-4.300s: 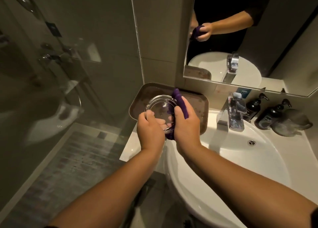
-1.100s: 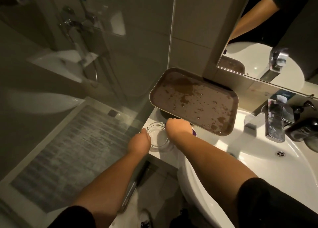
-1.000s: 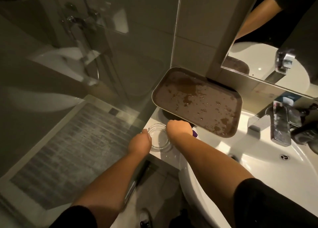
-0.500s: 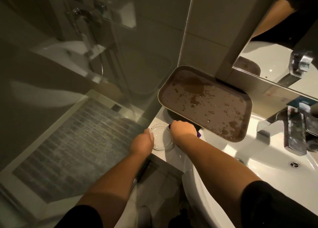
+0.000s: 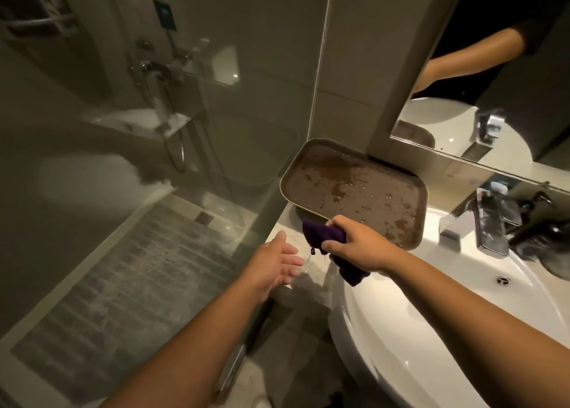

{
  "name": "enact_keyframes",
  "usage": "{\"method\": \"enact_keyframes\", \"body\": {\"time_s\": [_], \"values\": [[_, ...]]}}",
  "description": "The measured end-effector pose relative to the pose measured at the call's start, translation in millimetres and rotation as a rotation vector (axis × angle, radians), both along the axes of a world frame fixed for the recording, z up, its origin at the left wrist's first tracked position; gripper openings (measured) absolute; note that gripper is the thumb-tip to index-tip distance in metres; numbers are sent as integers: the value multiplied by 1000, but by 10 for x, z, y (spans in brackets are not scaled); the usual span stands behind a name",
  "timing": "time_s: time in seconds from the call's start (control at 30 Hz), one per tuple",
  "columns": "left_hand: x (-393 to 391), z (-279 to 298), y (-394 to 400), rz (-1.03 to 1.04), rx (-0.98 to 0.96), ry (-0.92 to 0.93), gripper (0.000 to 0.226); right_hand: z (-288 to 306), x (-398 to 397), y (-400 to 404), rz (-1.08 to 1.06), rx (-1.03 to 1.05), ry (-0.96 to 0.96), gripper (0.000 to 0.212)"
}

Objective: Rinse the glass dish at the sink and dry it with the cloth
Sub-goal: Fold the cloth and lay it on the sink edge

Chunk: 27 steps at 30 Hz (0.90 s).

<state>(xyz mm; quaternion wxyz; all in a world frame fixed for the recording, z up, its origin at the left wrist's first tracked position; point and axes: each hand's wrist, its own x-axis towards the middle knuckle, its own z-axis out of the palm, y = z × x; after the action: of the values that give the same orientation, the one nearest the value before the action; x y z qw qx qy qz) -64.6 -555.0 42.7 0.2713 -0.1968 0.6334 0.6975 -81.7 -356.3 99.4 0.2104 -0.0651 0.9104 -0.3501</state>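
Observation:
The clear glass dish (image 5: 303,255) rests on the white counter corner left of the basin, mostly hidden behind my left hand. My left hand (image 5: 274,264) hovers over it with fingers spread, gripping nothing. My right hand (image 5: 354,244) is lifted just right of the dish and holds the bunched purple cloth (image 5: 324,238), whose tail hangs down toward the basin rim.
A wet brown tray (image 5: 354,191) leans on the counter behind the hands. The white sink (image 5: 431,299) with chrome faucet (image 5: 490,222) lies to the right, dark soap bottles beyond. A glass shower partition (image 5: 216,130) stands at the left. A mirror hangs above.
My left hand has let go of the dish and opened. My right hand has lifted out of the dish, bringing the purple cloth up into view.

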Motion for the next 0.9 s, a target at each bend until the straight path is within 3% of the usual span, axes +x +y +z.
{"method": "enact_keyframes", "body": {"time_s": [0.13,0.27,0.37,0.5,0.57,0.7,0.9], "values": [[111,340,228,-187,446,-116,60,276,563,144,150,78,327,34],[312,530,500,-149,519,-63,29,374,1068,323,167,220,482,58],[537,590,686,-169,487,12,24,429,1431,491,34,139,433,77],[872,722,916,-259,470,49,22,537,1885,778,-210,-204,97,91],[1037,757,1022,-307,457,60,21,544,2091,934,-253,-253,-10,82],[1358,789,1225,-373,435,93,21,541,2420,1194,-333,-342,-51,41],[1812,722,1538,-384,421,127,21,415,2892,1570,-352,-151,-12,23]]}}
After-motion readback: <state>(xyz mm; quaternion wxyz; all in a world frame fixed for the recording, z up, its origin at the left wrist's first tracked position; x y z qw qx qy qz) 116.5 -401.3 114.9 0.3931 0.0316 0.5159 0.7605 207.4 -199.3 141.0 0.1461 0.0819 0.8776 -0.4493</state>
